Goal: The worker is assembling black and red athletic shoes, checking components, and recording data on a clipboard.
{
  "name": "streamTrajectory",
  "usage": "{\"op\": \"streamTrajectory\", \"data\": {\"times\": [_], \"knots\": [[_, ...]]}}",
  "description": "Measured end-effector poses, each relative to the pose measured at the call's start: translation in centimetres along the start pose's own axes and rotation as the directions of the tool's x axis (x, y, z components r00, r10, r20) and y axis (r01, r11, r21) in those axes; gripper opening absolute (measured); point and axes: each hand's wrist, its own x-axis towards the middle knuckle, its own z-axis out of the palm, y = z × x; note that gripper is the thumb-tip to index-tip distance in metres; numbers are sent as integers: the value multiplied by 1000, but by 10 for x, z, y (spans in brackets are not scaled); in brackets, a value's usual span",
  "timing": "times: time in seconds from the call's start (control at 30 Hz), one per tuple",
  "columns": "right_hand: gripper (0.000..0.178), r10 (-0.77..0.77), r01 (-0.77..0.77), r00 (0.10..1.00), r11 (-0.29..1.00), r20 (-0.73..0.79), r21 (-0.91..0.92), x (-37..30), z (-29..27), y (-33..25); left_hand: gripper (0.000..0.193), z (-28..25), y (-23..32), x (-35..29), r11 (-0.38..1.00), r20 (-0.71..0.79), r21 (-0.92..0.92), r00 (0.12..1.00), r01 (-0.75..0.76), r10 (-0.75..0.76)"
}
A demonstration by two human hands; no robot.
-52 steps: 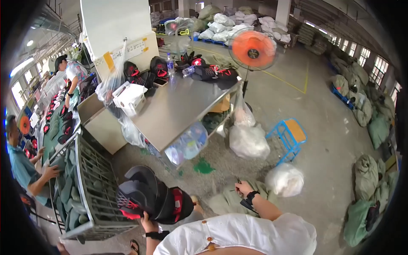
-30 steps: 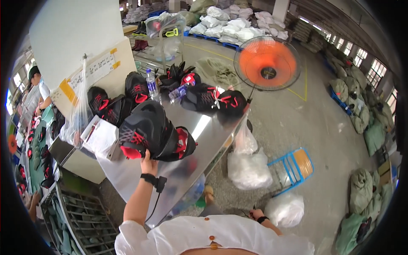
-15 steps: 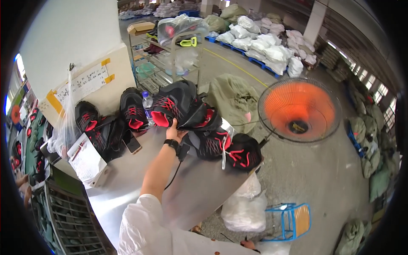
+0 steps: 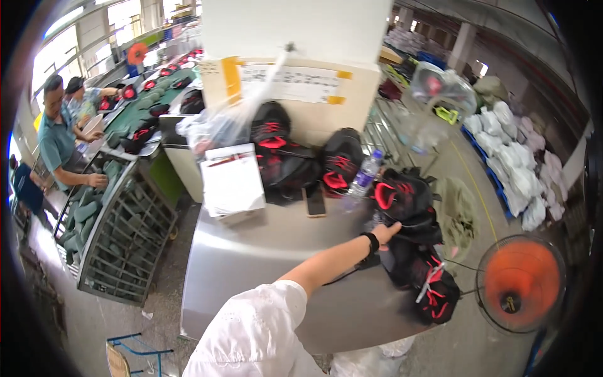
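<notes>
My left hand (image 4: 385,233), with a dark band at the wrist, reaches to the right side of the metal table (image 4: 276,251). It is closed on the near edge of a black sneaker (image 4: 408,198) with red lining and laces; some fingers are hidden. Below that sneaker, more black and red sneakers (image 4: 433,295) lie along the table's right edge, one tied with a pale strip. At the back stand several similar sneakers (image 4: 342,157). My right hand is out of view.
A bottle (image 4: 364,176), a phone (image 4: 315,202) and a white paper stack (image 4: 233,182) sit toward the table's back. An orange fan (image 4: 521,283) stands at right. Left are a metal cage cart (image 4: 125,245), a blue-framed stool (image 4: 135,352) and co-workers (image 4: 59,138) beside a shoe line.
The view has swung left, so the table and shoes appear farther right. My left hand stays at the sneakers. A hand at the lower edge has gone out of view.
</notes>
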Motion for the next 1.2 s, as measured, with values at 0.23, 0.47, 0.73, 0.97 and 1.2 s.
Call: {"op": "streamTrajectory", "data": {"times": [0.23,0.47,0.73,0.97,1.2], "knots": [[22,-82,76,994,993,66,87,-128,130,-209,29,-212,-10,-209,431,382,523,654,-735,653],[17,-405,330,886,892,224,309,-135,347,-340,23,-539,-22,-419,277,37,864,601,-421,799],[12,-377,386,751,917,542,103,-122,515,-500,30,-835,-52,-601,334,-380,925,444,181,812],[7,-789,-403,271,427,551,809,-99,534,-550,50,-956,-38,-561,292,-569,812,577,505,586],[16,-508,304,642,856,574,418,-23,576,-683,34,-1071,32,-498,137,-631,719,558,681,539]]}}
